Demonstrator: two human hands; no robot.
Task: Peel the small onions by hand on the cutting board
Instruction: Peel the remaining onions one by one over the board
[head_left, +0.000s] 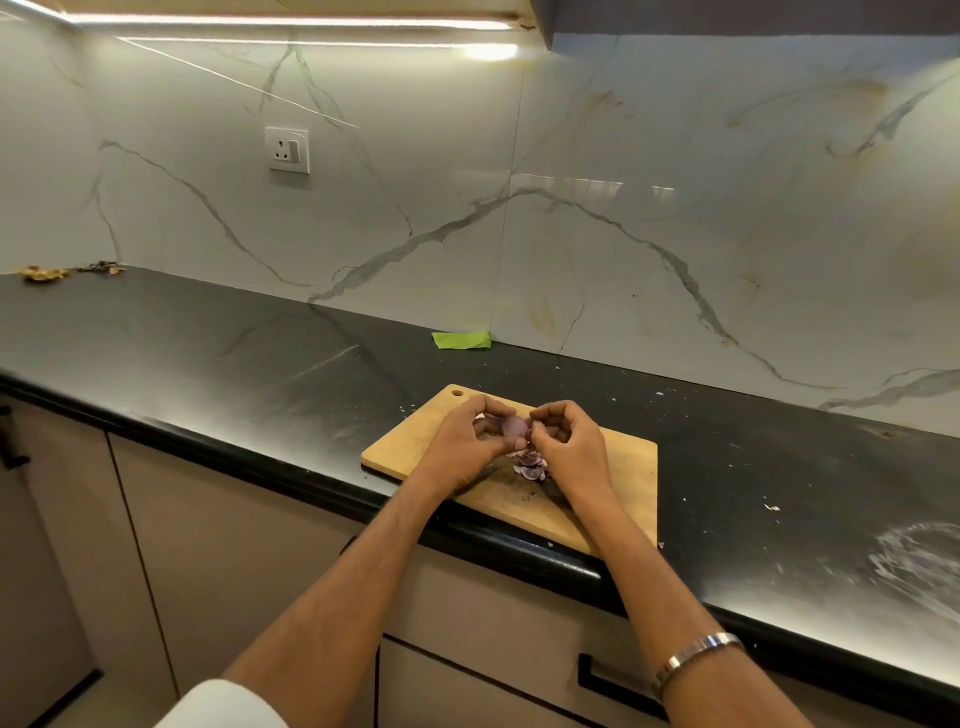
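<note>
Fingers (511, 441) of both hands pinch a small onion (513, 425) above the cutting board (623, 462)

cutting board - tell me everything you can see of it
The cutting board is a light wooden rectangle with rounded corners and a small hole near its far left corner. It lies flat on the dark counter, turned at an angle, its near corner at the counter's front edge. A small heap of purple onion skins lies on its middle, with dark specks near them. Both hands hold an onion above it; the left hand and right hand cover part of its surface.
</note>
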